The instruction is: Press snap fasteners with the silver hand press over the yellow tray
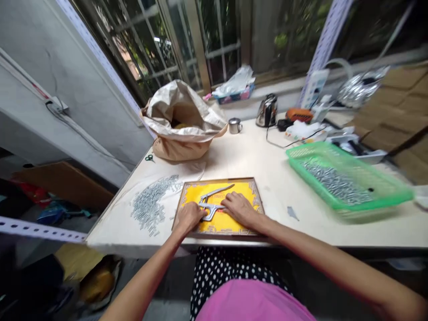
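Both hands rest on a flat yellow board with a brown patterned border (249, 189), at the near edge of a pale table (254, 160). The left hand (189, 217) and the right hand (238, 208) touch a grey metal hand tool with long handles (212, 201). A heap of small silver metal pieces (150, 205) lies left of the board, and a green plastic mesh tray (347, 180) stands to the right.

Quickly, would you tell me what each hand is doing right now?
Left hand: curled over the metal tool; grip cannot be told.
Right hand: open, fingertips on the tool.
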